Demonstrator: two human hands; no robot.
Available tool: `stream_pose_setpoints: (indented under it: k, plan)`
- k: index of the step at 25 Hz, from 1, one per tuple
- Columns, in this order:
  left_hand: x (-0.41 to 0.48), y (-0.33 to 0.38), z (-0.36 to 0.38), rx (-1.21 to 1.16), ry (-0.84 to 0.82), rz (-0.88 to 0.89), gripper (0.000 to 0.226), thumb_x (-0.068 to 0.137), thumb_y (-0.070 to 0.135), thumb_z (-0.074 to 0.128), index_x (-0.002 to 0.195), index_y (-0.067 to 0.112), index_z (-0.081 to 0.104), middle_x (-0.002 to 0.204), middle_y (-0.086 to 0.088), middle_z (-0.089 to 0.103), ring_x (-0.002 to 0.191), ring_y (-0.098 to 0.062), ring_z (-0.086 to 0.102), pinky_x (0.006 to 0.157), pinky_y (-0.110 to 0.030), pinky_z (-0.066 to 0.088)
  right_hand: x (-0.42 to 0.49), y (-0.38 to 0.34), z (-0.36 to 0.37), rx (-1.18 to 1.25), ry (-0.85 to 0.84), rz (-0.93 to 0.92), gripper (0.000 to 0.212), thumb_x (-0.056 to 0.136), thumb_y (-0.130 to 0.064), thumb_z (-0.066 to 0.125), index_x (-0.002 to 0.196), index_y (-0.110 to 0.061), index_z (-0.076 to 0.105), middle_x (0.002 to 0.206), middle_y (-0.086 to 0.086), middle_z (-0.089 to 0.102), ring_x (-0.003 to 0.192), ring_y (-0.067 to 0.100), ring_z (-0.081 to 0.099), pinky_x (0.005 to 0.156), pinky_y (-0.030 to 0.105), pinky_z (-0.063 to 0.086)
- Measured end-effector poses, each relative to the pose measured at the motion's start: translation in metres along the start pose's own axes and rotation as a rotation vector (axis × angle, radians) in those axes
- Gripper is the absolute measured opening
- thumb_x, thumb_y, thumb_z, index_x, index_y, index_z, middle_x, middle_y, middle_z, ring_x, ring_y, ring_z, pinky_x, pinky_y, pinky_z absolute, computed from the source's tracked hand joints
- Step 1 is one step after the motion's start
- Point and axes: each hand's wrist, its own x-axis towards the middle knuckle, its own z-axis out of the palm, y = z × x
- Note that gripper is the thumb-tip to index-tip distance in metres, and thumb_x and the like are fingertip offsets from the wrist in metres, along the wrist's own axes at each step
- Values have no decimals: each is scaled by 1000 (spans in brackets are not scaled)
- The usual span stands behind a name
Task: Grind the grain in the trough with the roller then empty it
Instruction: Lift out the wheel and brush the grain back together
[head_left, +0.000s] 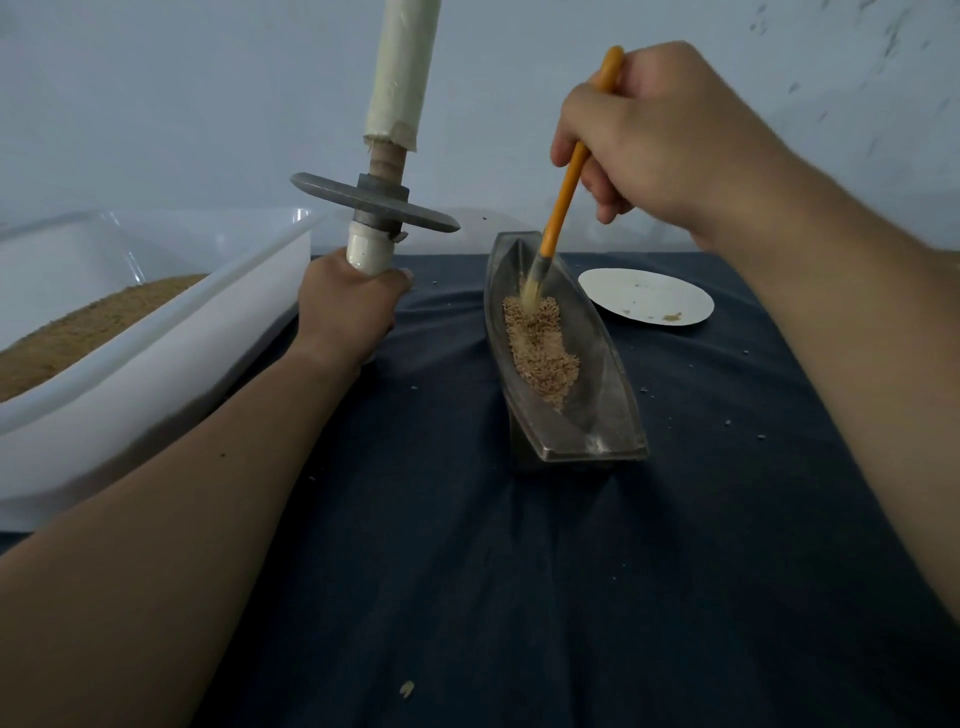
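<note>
A boat-shaped metal trough (613, 410) stands on the dark cloth, with a heap of tan grain (540, 348) along its middle. My right hand (644, 135) grips an orange-handled brush (563, 197) whose bristles touch the far end of the grain. My left hand (353, 312) grips the lower handle of the roller (375, 202), a grey metal disc on a long pale axle. The roller is held upright, left of the trough and clear of it.
A large translucent plastic tub (171, 353) holding brown ground meal sits at the left. A white paper plate (647, 296) with a few crumbs lies right of the trough. Loose grains dot the dark blue cloth (467, 571). A pale wall rises behind.
</note>
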Motion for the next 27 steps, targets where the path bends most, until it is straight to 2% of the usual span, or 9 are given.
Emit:
stream_pose_setpoints:
  k: [3, 7, 10, 14, 17, 19, 21, 24, 27]
  plan:
    - [-2, 2, 0, 10, -4, -3, 20, 72, 31, 75, 80, 17, 62, 62, -6, 56, 50, -16, 52, 49, -32, 46, 0, 17, 16, -71, 30, -8, 24, 91, -29, 53, 93, -12, 69, 65, -4, 67, 56, 11, 67, 53, 20, 52]
    - [-3, 4, 0, 26, -8, 3, 19, 75, 29, 74, 83, 16, 63, 65, -7, 58, 51, -16, 53, 50, -32, 48, -6, 37, 32, -139, -23, -34, 17, 96, -29, 53, 96, -24, 69, 75, -7, 71, 70, 4, 69, 74, 30, 59]
    - [-4, 4, 0, 38, -7, 8, 20, 75, 30, 75, 84, 16, 63, 66, -8, 59, 51, -15, 54, 50, -30, 49, -10, 48, 36, -124, -29, -60, 16, 99, -25, 53, 98, -25, 69, 74, -9, 70, 69, 4, 68, 77, 34, 59]
    - [-4, 4, 0, 47, -10, 13, 21, 74, 32, 74, 84, 16, 64, 64, -6, 60, 51, -15, 55, 50, -29, 49, -14, 46, 39, -206, -135, -111, 19, 100, -26, 51, 98, -21, 69, 74, -8, 67, 68, 8, 66, 72, 35, 58]
    - [-3, 3, 0, 45, -12, 19, 22, 74, 32, 75, 82, 17, 63, 62, -4, 59, 49, -12, 54, 48, -28, 47, -15, 34, 35, -223, -218, -122, 26, 97, -25, 50, 84, -15, 70, 63, -3, 68, 56, 13, 66, 62, 35, 57]
    - [-3, 2, 1, 50, -14, 22, 22, 74, 32, 76, 84, 16, 64, 64, -5, 60, 49, -11, 55, 48, -27, 47, -11, 27, 28, -166, -174, -122, 28, 93, -24, 49, 77, -12, 70, 54, -10, 64, 49, 13, 65, 56, 30, 55]
    - [-2, 2, 0, 60, -15, 22, 23, 75, 33, 76, 86, 16, 64, 66, -6, 61, 51, -12, 56, 48, -27, 48, -9, 23, 25, -123, -73, -131, 28, 93, -23, 50, 79, -8, 69, 54, -15, 62, 51, 9, 65, 51, 24, 50]
    - [-2, 1, 0, 68, -16, 25, 24, 74, 34, 76, 88, 18, 64, 69, -7, 63, 52, -12, 57, 49, -27, 50, -14, 22, 31, -188, -118, -131, 25, 97, -25, 50, 87, -12, 69, 61, -4, 64, 57, 11, 65, 55, 26, 50]
    - [-2, 2, 0, 71, -23, 35, 24, 74, 35, 76, 88, 19, 64, 67, -5, 62, 50, -10, 57, 48, -25, 49, -17, 21, 33, -254, -223, -123, 30, 96, -23, 50, 85, -4, 70, 61, 2, 65, 48, 14, 60, 53, 31, 50]
